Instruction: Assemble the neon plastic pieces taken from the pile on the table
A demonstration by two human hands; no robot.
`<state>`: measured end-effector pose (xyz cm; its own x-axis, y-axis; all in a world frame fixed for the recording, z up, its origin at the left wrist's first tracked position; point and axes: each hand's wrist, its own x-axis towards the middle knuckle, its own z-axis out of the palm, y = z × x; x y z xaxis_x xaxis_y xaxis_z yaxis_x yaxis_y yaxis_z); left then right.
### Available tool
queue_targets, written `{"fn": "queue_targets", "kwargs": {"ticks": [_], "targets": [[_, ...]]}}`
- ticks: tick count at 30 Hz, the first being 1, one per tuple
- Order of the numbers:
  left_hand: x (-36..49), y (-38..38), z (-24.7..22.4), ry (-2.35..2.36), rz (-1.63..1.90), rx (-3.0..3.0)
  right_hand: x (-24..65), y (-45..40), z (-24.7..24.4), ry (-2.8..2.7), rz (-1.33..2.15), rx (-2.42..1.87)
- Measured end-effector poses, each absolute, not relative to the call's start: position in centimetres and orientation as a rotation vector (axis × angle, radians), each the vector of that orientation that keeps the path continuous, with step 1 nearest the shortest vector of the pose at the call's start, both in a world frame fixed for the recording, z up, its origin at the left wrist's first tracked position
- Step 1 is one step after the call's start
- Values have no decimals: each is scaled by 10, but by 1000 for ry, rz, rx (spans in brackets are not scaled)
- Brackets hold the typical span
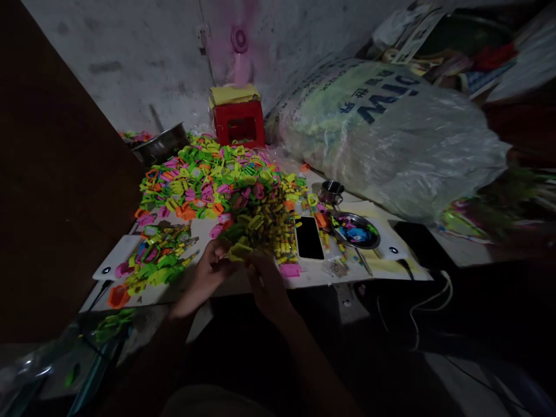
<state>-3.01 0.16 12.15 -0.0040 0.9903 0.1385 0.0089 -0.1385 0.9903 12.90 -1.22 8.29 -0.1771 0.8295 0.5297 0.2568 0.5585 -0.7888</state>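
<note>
My left hand (214, 267) is closed on a yellow-green plastic piece (240, 250) above the front edge of the table. From the other side, my right hand (266, 282) meets the same piece, fingers bent around its near end. Dim light hides the exact fingertip contact. Just beyond the hands lies a shaded heap of small yellow patterned parts (284, 240). Behind it spreads a big pile of green, yellow, pink and orange plastic pieces (200, 174). Left of my left hand is a smaller group of mixed pieces (160, 266).
A smartphone (309, 238), a metal dish (357, 230) with coloured bits and a metal cup (330, 192) stand to the right. A large plastic sack (391, 133) fills the back right. A red stool (240, 123) and a metal pot (161, 146) are behind; a white power bank (117, 258) lies left.
</note>
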Motion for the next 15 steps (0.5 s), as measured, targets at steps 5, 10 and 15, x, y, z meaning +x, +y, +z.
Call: {"fn": "queue_targets", "kwargs": {"ticks": [5,10,15], "targets": [[-19,-17,125,951,1223,978,126,-39,79,-1670,718,-937],[-14,-28,119,1054,1165,1111,139,-48,93,-1463,743,-1128],[-19,-34,119,1190,982,1493,155,-49,102,-1572,689,-1178]]}}
